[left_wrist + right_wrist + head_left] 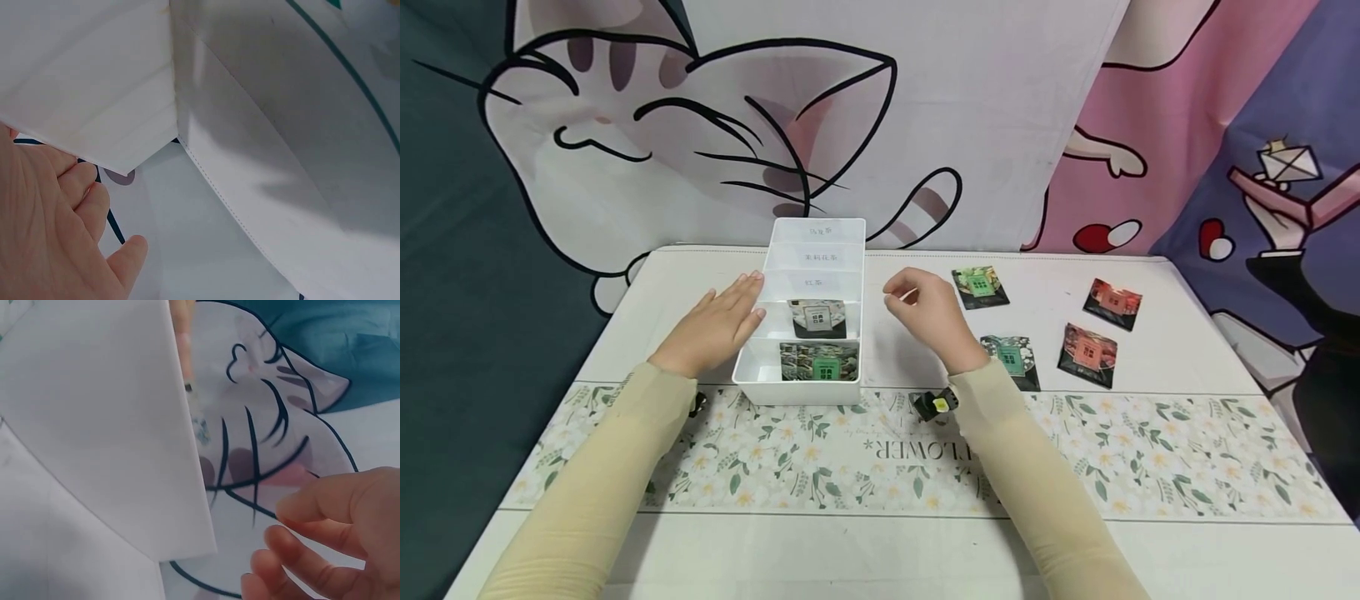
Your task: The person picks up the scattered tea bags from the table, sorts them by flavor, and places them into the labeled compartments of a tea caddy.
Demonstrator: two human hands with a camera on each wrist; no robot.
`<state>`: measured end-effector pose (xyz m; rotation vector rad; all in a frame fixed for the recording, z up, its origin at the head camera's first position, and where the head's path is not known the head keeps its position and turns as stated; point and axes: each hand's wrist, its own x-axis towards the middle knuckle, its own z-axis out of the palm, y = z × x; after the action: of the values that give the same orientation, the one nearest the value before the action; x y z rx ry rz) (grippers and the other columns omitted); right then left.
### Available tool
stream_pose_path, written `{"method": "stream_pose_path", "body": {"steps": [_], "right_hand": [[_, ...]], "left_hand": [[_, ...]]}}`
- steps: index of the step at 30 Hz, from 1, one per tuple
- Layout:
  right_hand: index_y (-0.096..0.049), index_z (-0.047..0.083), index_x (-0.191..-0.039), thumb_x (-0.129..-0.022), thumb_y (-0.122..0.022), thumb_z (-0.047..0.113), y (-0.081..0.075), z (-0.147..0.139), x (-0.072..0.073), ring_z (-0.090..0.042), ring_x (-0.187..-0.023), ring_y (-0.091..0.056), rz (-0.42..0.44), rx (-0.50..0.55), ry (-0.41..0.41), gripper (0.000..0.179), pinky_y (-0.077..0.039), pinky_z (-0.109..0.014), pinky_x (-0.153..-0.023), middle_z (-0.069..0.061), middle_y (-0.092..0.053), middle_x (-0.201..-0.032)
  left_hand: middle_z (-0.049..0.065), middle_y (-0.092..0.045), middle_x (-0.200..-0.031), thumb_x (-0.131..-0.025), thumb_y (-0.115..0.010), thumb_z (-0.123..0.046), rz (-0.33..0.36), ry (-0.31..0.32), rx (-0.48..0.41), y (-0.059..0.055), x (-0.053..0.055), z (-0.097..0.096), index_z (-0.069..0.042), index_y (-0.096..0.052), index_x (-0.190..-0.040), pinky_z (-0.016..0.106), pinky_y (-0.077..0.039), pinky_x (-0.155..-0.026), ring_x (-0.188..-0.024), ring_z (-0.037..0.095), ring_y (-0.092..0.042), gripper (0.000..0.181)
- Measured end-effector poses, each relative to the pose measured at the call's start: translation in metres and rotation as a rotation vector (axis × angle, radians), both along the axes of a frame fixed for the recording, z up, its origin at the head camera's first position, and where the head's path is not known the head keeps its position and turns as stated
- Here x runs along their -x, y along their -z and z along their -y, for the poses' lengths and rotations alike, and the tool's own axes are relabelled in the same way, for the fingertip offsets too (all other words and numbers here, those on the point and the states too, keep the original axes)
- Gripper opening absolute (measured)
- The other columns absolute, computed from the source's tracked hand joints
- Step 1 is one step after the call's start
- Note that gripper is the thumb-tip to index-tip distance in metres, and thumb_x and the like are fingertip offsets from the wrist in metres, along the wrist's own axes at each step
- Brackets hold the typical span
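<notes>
A long white compartment box [797, 393] stands on the table. My left hand [718, 325] lies along its left wall with straight fingers at the rim; the left wrist view shows those fingers [94, 209] beside the box wall [87, 81]. Sachets with a green label [820, 364] stand in the front compartment, and a sachet with a pale label [818, 319] leans in the one behind. Right of the box hovers my right hand [928, 312], its fingers loosely bent with nothing between them. In the right wrist view, the fingers [319, 500] are apart from the box [94, 425].
To the right lie a green sachet [981, 287], a black-and-white sachet with a green label [1011, 360] and two red sachets [1113, 303], [1087, 354]. The box's back compartments carry handwritten labels [820, 257]. A cat-patterned cloth [970, 100] hangs behind the table.
</notes>
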<state>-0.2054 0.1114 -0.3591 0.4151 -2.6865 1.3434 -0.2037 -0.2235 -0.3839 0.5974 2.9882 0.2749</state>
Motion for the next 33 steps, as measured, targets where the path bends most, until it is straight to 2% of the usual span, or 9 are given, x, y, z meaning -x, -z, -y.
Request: {"method": "stream_pose_path", "body": {"steps": [12,18,25,33], "right_hand": [[-0.072,0.007,-0.101,-0.095,-0.068,0.01,0.0,-0.033,-0.011,-0.027,-0.089,-0.063,0.05,-0.059,0.032,0.008,-0.053,-0.041,-0.077,-0.01,-0.071,-0.096],[-0.072,0.006,-0.104,-0.095,-0.068,0.011,0.0,-0.047,-0.013,-0.028,-0.091,-0.064,0.088,-0.105,0.015,0.011,-0.053,-0.042,-0.08,-0.011,-0.071,-0.1],[-0.072,0.004,-0.108,-0.096,-0.068,0.012,0.0,-0.059,-0.014,-0.03,-0.091,-0.064,0.16,-0.131,-0.008,0.016,-0.052,-0.042,-0.078,-0.01,-0.069,-0.099],[-0.071,0.003,-0.111,-0.097,-0.067,0.014,-0.004,-0.069,-0.017,-0.029,-0.093,-0.064,0.183,-0.177,-0.01,0.018,-0.052,-0.042,-0.08,-0.011,-0.068,-0.1]], "left_hand": [[0.012,-0.01,-0.169,-0.11,-0.019,-0.047,0.0,0.001,-0.003,0.001,-0.001,0.0,-0.005,-0.007,-0.163,0.058,-0.006,-0.124,-0.155,0.034,-0.01,0.068],[0.012,-0.01,-0.169,-0.11,-0.02,-0.046,-0.003,0.002,-0.008,0.001,0.0,-0.001,-0.005,-0.008,-0.163,0.057,-0.007,-0.125,-0.156,0.033,-0.01,0.068],[0.013,-0.01,-0.169,-0.11,-0.019,-0.046,-0.003,0.008,-0.01,0.002,0.0,0.0,-0.004,-0.008,-0.163,0.057,-0.006,-0.125,-0.156,0.033,-0.01,0.068],[0.012,-0.01,-0.169,-0.11,-0.019,-0.047,-0.01,0.004,0.001,0.003,0.001,0.001,-0.005,-0.007,-0.163,0.057,-0.007,-0.125,-0.156,0.033,-0.009,0.069]]}}
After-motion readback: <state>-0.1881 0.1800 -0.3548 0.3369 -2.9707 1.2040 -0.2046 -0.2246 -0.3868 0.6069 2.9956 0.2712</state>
